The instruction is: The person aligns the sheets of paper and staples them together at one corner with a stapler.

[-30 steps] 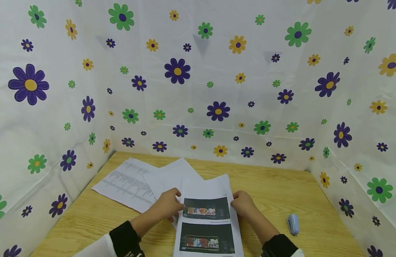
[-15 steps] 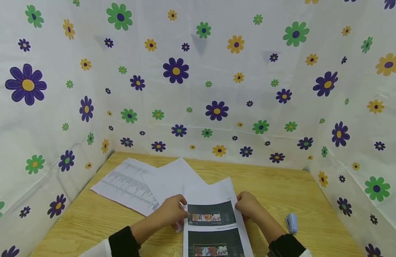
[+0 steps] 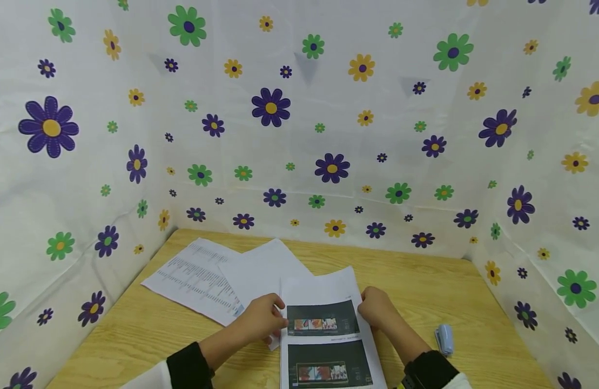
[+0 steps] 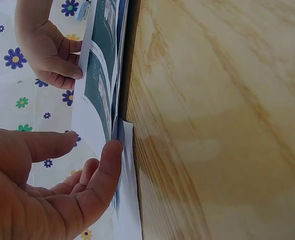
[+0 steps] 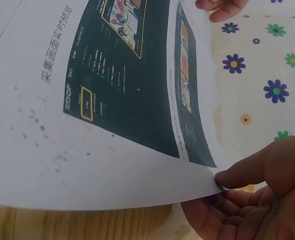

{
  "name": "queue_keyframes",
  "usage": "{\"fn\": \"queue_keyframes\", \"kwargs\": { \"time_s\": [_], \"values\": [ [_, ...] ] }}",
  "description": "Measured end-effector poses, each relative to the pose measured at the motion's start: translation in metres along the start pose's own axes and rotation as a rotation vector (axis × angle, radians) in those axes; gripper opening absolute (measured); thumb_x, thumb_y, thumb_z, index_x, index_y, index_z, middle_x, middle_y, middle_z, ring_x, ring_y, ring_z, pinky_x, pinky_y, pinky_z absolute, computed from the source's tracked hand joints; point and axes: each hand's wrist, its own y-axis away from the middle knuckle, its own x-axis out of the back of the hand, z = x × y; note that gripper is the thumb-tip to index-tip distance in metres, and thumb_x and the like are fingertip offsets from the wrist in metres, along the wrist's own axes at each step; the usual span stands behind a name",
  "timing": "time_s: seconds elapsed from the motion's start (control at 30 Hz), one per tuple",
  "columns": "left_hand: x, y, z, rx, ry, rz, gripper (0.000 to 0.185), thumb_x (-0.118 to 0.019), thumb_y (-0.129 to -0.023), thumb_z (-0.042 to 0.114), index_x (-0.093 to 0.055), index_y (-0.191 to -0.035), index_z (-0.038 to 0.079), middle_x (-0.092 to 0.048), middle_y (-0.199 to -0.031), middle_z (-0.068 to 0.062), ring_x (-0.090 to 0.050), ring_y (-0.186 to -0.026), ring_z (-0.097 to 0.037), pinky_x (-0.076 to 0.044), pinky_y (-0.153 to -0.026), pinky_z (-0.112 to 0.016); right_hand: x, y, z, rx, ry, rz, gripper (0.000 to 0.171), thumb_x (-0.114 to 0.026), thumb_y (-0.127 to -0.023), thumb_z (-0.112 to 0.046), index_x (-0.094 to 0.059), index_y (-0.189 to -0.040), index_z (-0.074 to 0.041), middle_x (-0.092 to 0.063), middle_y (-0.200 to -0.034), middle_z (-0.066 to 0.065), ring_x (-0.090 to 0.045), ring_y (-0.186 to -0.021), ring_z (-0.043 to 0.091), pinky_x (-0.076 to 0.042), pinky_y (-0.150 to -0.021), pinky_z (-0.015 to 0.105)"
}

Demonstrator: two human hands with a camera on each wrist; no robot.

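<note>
A stack of printed sheets (image 3: 323, 335) with dark screenshot blocks lies on the wooden table (image 3: 416, 281) in front of me. My left hand (image 3: 272, 317) rests at the stack's left edge. In the left wrist view its thumb (image 4: 111, 152) presses against the sheets' edge (image 4: 100, 75) while the index finger stays straight. My right hand (image 3: 366, 310) holds the stack's right edge. The right wrist view shows that hand (image 5: 222, 182) pinching the lifted edge of the top printed sheet (image 5: 112, 75) between thumb and fingers.
Two more sheets lie to the left: one with lines of small text (image 3: 194, 278) and a blank one (image 3: 260, 267) partly over it. A small light-blue stapler (image 3: 444, 339) sits at the right. Flower-patterned cloth walls (image 3: 299, 135) close in the table on three sides.
The stack of printed sheets has shifted slightly to the right and been squared between both hands. Both hands moved with it and stay at its edges.
</note>
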Motion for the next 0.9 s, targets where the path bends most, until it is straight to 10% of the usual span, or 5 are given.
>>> {"fn": "queue_keyframes", "kwargs": {
  "time_s": [0.5,0.7,0.9],
  "values": [
    [0.004,-0.005,-0.008,0.029,0.021,0.01,0.038,-0.076,-0.091,0.014,-0.059,-0.12,-0.003,-0.063,-0.093,-0.009,-0.067,-0.074,-0.019,-0.059,-0.054,-0.034,0.001,-0.009,-0.012,-0.033,0.219,-0.041,0.017,-0.065,-0.089,-0.009,-0.066,-0.097,0.007,-0.058,-0.076,0.012,-0.062,-0.06,0.024,-0.051,-0.049,0.032],
    [0.024,-0.003,-0.005,0.088,0.022,0.107,0.041,-0.073,-0.094,0.018,-0.058,-0.126,-0.004,-0.064,-0.1,-0.012,-0.068,-0.078,-0.021,-0.06,-0.055,-0.036,0.008,-0.021,-0.032,0.019,0.322,-0.006,0.019,-0.073,-0.087,-0.021,-0.067,-0.083,-0.004,-0.053,-0.069,0.005,-0.052,-0.063,0.02,-0.038,-0.055,0.03],
    [0.052,-0.003,-0.013,0.155,-0.025,0.169,0.049,-0.07,-0.096,0.023,-0.053,-0.132,-0.005,-0.065,-0.111,-0.019,-0.068,-0.081,-0.023,-0.059,-0.055,-0.036,0.004,-0.039,-0.067,0.099,0.308,-0.004,0.031,-0.073,-0.09,-0.029,-0.07,-0.103,-0.001,-0.062,-0.084,0.007,-0.056,-0.074,0.023,-0.046,-0.064,0.035]
  ]
}}
